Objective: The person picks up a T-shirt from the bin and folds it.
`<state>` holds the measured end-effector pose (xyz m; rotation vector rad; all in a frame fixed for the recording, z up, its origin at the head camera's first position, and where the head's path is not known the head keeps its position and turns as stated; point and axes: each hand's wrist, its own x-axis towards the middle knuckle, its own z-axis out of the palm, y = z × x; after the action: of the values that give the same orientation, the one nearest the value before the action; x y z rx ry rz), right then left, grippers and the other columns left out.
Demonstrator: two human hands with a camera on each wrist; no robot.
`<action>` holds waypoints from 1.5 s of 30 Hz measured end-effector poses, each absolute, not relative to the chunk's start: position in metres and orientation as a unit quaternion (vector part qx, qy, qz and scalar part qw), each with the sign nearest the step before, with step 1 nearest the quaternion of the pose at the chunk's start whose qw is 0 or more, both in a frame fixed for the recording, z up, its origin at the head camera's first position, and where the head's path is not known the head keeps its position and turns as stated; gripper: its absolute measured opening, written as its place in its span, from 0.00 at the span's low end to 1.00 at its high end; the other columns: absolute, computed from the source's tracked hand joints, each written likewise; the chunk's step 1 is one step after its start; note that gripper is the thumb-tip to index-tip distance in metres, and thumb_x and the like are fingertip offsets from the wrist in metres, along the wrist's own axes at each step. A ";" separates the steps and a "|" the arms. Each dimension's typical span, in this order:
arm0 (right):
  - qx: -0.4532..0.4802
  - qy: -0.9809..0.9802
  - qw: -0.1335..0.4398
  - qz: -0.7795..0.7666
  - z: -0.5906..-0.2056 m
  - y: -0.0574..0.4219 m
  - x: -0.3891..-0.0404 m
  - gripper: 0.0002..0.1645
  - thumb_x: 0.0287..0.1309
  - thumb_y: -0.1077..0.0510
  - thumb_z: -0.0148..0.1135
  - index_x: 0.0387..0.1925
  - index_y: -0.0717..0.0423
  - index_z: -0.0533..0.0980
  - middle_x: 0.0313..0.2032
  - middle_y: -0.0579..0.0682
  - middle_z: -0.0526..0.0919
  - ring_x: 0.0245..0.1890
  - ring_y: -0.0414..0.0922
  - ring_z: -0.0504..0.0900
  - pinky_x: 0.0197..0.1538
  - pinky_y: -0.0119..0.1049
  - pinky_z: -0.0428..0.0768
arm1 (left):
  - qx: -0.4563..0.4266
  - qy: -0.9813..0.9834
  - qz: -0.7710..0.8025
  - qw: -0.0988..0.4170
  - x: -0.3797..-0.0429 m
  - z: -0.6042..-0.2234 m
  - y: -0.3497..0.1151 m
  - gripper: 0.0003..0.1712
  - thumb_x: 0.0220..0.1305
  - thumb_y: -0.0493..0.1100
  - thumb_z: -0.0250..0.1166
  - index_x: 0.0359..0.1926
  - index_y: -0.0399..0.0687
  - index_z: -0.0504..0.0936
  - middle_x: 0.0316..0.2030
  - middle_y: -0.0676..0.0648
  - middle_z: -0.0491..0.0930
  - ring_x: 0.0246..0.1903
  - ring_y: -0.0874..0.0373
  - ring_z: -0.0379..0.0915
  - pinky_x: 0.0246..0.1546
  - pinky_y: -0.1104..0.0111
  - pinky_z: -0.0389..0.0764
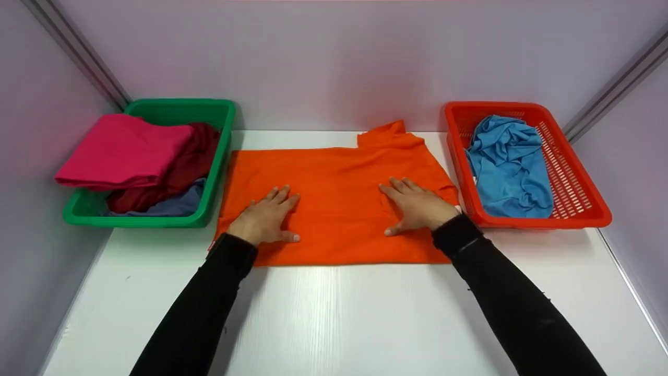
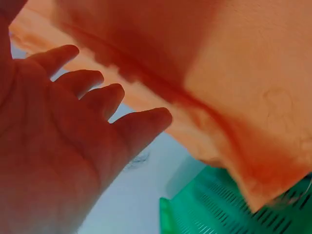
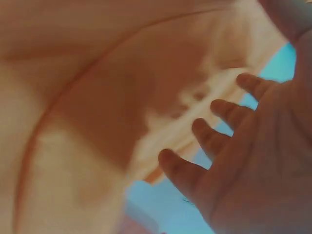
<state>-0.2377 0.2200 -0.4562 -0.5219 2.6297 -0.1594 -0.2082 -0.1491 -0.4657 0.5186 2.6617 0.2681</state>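
An orange shirt (image 1: 339, 209), folded into a wide rectangle, lies on the white table. Its collar-like part (image 1: 386, 137) sticks out at the far right. Over the shirt's left portion is my left hand (image 1: 265, 216), palm down with fingers spread. My right hand (image 1: 417, 206) is likewise palm down over the right portion, thumb apart from the fingers. Both wrist views show extended fingers beside the orange cloth (image 2: 243, 63), with nothing held in the left palm or the right palm (image 3: 258, 180).
At left, a green basket (image 1: 209, 216) holds a folded pink cloth (image 1: 125, 151), a dark red one (image 1: 141, 201) and a grey-blue one (image 1: 180, 202). The red basket (image 1: 589, 209) at right, close beside the shirt, contains a crumpled blue cloth (image 1: 511, 172). Walls enclose the back and sides.
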 end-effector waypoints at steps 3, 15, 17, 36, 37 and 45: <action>-0.170 0.947 0.264 -0.063 -0.461 0.225 -0.237 0.73 0.54 0.26 0.73 0.86 0.36 0.39 0.87 0.51 0.31 0.87 0.63 0.35 0.79 0.76 0.54 | 0.185 0.949 0.107 0.230 -0.210 -0.468 -0.150 0.61 0.65 0.64 0.71 0.86 0.56 0.45 0.87 0.42 0.37 0.86 0.39 0.34 0.75 0.26 0.54; -0.165 0.948 0.260 -0.078 -0.464 0.238 -0.179 0.74 0.52 0.24 0.72 0.86 0.38 0.39 0.87 0.54 0.31 0.86 0.68 0.36 0.72 0.82 0.57 | 0.220 0.943 0.112 0.221 -0.168 -0.469 -0.146 0.62 0.64 0.66 0.71 0.86 0.54 0.47 0.87 0.41 0.38 0.86 0.36 0.37 0.72 0.24 0.56; -0.166 0.950 0.253 -0.076 -0.465 0.239 -0.168 0.74 0.51 0.23 0.72 0.86 0.38 0.40 0.87 0.54 0.32 0.86 0.68 0.37 0.70 0.85 0.54 | 0.220 0.944 0.113 0.220 -0.158 -0.470 -0.146 0.62 0.63 0.66 0.71 0.86 0.55 0.47 0.87 0.41 0.38 0.86 0.36 0.36 0.72 0.23 0.56; -0.188 0.970 0.134 -0.072 -0.432 0.224 -0.216 0.37 0.72 0.35 0.61 0.72 0.50 0.73 0.67 0.55 0.80 0.63 0.55 0.81 0.67 0.61 0.81 | 0.208 0.970 0.076 0.099 -0.194 -0.458 -0.157 0.40 0.76 0.63 0.61 0.78 0.46 0.69 0.76 0.38 0.71 0.75 0.38 0.68 0.74 0.43 0.72; -0.180 0.972 0.126 -0.085 -0.432 0.222 -0.226 0.36 0.73 0.36 0.61 0.73 0.51 0.71 0.69 0.56 0.78 0.67 0.56 0.79 0.69 0.61 0.79 | 0.201 0.972 0.079 0.088 -0.200 -0.458 -0.158 0.39 0.77 0.61 0.61 0.78 0.44 0.69 0.76 0.38 0.71 0.75 0.38 0.68 0.74 0.43 0.73; -0.114 0.976 0.055 -0.176 -0.450 0.221 -0.298 0.37 0.78 0.48 0.55 0.81 0.53 0.59 0.80 0.61 0.62 0.79 0.63 0.63 0.79 0.65 0.65 | 0.153 0.982 0.070 0.083 -0.237 -0.464 -0.161 0.38 0.80 0.56 0.59 0.80 0.41 0.63 0.79 0.36 0.65 0.77 0.37 0.65 0.75 0.43 0.71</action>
<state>-0.2983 0.2214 -0.4502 -0.3470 2.9642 -0.5340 -0.2374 -0.1612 -0.4643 0.4579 2.9331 0.2085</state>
